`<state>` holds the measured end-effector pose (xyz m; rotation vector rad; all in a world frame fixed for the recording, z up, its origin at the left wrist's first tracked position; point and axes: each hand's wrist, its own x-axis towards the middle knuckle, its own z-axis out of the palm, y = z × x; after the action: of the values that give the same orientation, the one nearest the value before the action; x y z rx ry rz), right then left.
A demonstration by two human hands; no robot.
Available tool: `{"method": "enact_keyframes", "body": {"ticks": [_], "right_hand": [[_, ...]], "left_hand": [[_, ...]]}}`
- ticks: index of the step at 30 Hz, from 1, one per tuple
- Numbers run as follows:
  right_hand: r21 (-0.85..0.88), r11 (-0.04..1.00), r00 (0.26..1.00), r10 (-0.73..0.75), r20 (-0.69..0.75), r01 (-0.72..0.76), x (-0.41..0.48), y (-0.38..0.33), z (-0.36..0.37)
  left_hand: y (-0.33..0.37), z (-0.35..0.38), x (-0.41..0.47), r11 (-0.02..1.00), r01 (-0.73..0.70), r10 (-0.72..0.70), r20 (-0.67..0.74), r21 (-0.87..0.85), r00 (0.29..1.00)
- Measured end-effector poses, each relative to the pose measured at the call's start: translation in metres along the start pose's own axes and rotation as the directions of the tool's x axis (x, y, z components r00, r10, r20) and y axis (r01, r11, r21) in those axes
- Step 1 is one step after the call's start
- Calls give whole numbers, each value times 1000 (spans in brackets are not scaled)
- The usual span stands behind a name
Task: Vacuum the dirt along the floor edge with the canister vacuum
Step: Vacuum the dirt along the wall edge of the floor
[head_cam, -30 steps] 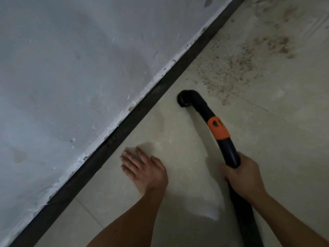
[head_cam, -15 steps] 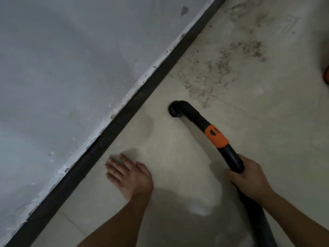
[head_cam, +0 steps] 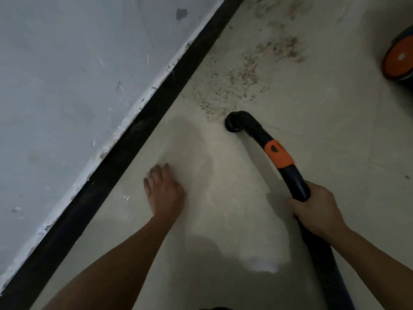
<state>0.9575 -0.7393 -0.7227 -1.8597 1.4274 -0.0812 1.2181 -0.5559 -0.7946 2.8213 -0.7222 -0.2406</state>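
Note:
My right hand point(head_cam: 317, 211) grips the black vacuum hose handle point(head_cam: 292, 177), which has an orange collar point(head_cam: 278, 154). Its curved black nozzle point(head_cam: 235, 123) points down onto the beige tile floor at the near edge of a patch of brown dirt point(head_cam: 230, 86). The dirt spreads up and right, beside the black skirting strip point(head_cam: 143, 117) at the foot of the wall. My left hand point(head_cam: 163, 193) rests on the floor with its fingers extended, left of the hose and near the skirting.
The grey-white wall point(head_cam: 78, 74) fills the left side, with chipped paint along its base. An orange and black wheel of the canister vacuum point(head_cam: 399, 59) shows at the right edge. The ribbed hose point(head_cam: 330, 276) runs off the bottom right.
The nozzle has moved up to the edge of the dirt patch. My left hand has shifted forward along the floor. The view has swung right and the canister wheel has come into sight.

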Motion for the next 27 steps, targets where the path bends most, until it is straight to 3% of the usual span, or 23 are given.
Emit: {"method": "enact_keyframes", "body": {"ticks": [3,6,11,15,20,23,27], "right_hand": [[-82,996,999,-31,-14,30,8,0,2],[-89,996,992,-12,-123,1,25,-5,-10],[-129,989,996,-62,59,69,26,-17,-3],[-98,993,997,-69,43,73,46,-30,-1],[-200,976,979,-49,196,88,70,-42,-22],[-271,961,987,-11,161,55,93,-46,-32],[-216,973,987,-45,157,79,114,-69,-10]], "left_hand": [[42,8,47,986,106,-112,-37,-126,993],[63,20,77,978,188,-194,-71,-90,978],[71,35,78,973,229,-232,-99,-41,968],[72,34,76,972,233,-234,-75,-24,969],[72,29,75,967,255,-255,-32,13,966],[77,26,76,962,270,-270,-5,40,963],[80,21,78,962,267,-270,42,65,962]]}}
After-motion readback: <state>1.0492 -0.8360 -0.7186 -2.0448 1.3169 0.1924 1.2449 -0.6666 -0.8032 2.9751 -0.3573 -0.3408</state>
